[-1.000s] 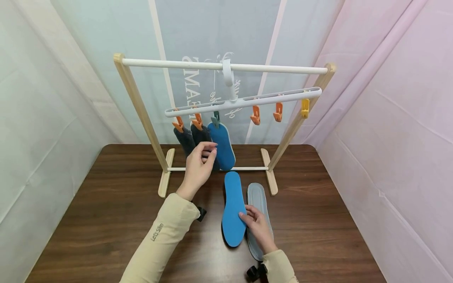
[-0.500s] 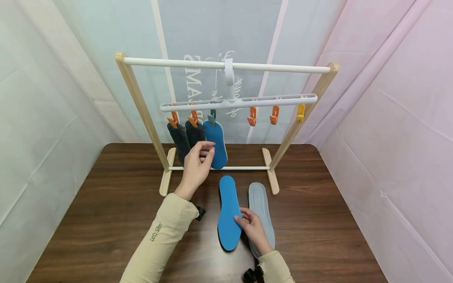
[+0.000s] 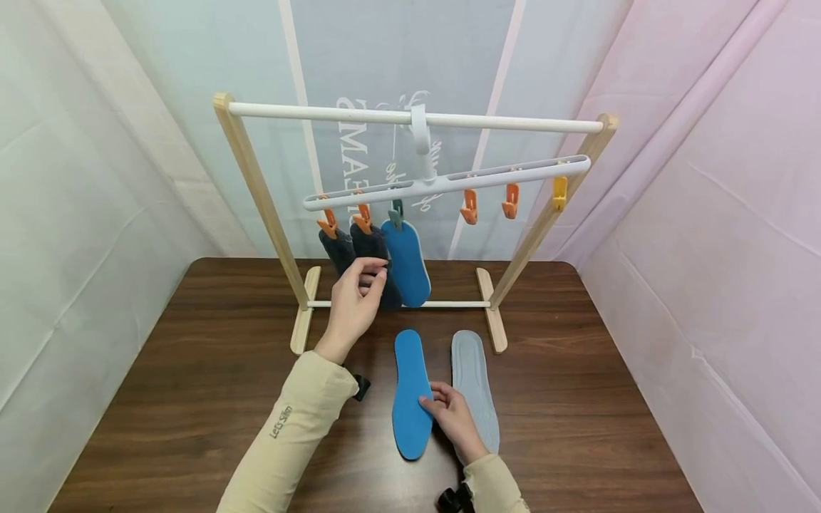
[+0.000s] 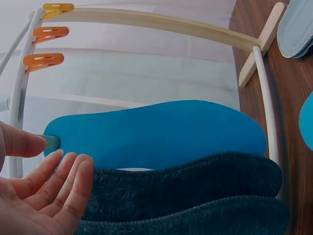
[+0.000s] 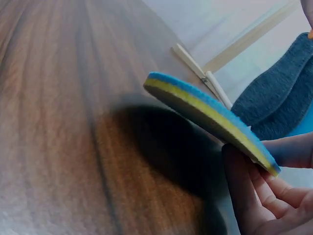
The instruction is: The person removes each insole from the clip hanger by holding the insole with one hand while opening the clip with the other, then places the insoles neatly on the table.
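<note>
My right hand (image 3: 457, 422) pinches a blue insole (image 3: 412, 395) by its edge, thumb on top and fingers beneath. In the right wrist view this insole (image 5: 210, 120) shows a yellow layer under the blue and is raised over the table, casting a dark shadow. My left hand (image 3: 355, 299) holds nothing, fingers relaxed, in front of the hanging insoles. Another blue insole (image 3: 407, 263) hangs from a green clip (image 3: 396, 214). Beside it, two dark fuzzy insoles (image 4: 186, 188) hang from orange clips (image 3: 363, 219). On the table, a grey insole (image 3: 474, 385) lies partly behind the right hand.
A white clip hanger (image 3: 442, 184) hooks over the top bar (image 3: 513, 123) of a wooden rack (image 3: 263, 199). On its right side are two orange clips (image 3: 510, 201) and a yellow clip (image 3: 560, 194) with nothing in them. The brown table (image 3: 564, 399) is enclosed by pale curtains (image 3: 725, 235).
My right hand has moved slightly left and toward me with the blue insole. The hanger has swung round and back, its hung insoles swaying. The left hand has barely moved.
</note>
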`<state>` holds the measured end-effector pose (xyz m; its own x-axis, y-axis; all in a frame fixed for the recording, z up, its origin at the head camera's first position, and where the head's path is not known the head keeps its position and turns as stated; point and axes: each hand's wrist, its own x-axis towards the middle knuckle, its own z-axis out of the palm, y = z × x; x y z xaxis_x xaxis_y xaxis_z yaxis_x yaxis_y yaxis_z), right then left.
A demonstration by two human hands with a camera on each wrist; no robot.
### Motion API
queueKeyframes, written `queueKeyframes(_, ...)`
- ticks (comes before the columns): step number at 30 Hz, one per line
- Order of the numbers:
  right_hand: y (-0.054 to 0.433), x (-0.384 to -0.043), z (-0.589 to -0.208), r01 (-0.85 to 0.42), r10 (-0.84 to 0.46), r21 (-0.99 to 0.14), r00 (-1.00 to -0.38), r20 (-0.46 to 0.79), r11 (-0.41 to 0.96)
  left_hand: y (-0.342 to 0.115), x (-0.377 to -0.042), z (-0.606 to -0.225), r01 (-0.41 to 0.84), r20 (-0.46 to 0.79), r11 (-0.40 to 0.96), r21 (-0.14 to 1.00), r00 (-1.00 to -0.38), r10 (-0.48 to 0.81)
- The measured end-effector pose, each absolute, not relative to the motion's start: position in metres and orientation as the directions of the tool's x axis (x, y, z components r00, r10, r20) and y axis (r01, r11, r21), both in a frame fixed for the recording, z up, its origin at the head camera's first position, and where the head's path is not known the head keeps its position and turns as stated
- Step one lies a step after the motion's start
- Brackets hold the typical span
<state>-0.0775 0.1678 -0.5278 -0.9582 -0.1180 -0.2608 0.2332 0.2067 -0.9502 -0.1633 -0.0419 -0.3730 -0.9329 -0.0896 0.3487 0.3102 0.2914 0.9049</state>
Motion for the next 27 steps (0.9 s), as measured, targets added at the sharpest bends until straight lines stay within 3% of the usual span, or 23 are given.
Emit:
queueKeyframes(15, 0.161, -0.071, -0.519, 0.088, -0.032, -0.854, -0.992, -0.121, 0.513, -0.044, -0.16, -0.381, 0.295, 0.329, 0.275, 0.915, -0.941, -0.085)
queueKeyframes(27, 0.161, -0.066, -0.513, -0.032, -0.084, -0.759, -0.996, -0.03, 0.65, -0.045, -0.159, -0.384, 0.28, 0.32, 0.295, 0.914, -0.942, -0.097)
